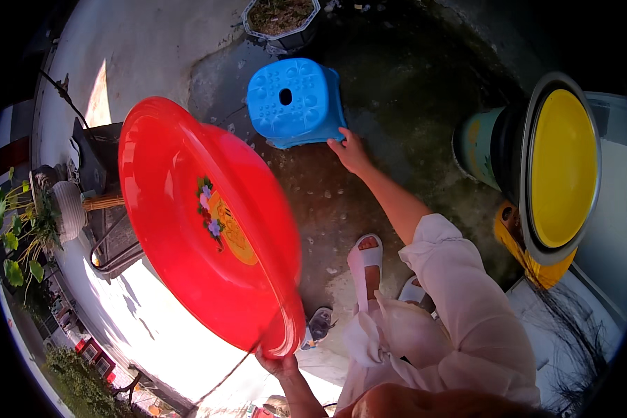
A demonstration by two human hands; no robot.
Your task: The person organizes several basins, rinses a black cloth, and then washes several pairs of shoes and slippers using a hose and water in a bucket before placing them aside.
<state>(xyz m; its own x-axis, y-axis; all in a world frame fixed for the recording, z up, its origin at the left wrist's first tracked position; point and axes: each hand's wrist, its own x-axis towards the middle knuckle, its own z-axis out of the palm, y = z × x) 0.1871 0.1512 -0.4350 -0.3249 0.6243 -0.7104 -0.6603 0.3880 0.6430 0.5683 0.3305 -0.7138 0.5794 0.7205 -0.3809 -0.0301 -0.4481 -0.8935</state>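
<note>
A large red plastic basin (167, 230), with a flower print on its bottom, is tipped up on its side at the left. My left hand (277, 364) grips its lower rim, with part of the fingers hidden by the basin. Farther off stands a blue plastic stool (296, 104) with a bumpy top and a hole in the middle. At its near right corner, my right hand (350, 152) pinches the lower edge between thumb and fingers. The right arm, in a pale sleeve, is stretched forward.
A potted planter (281, 35) stands beyond the stool on wet, dark concrete. On the right a metal-rimmed yellow basin (564, 167) rests near a green container (479, 146) and a yellow item (536, 261). Leafy plants (17, 230) and dark furniture line the left.
</note>
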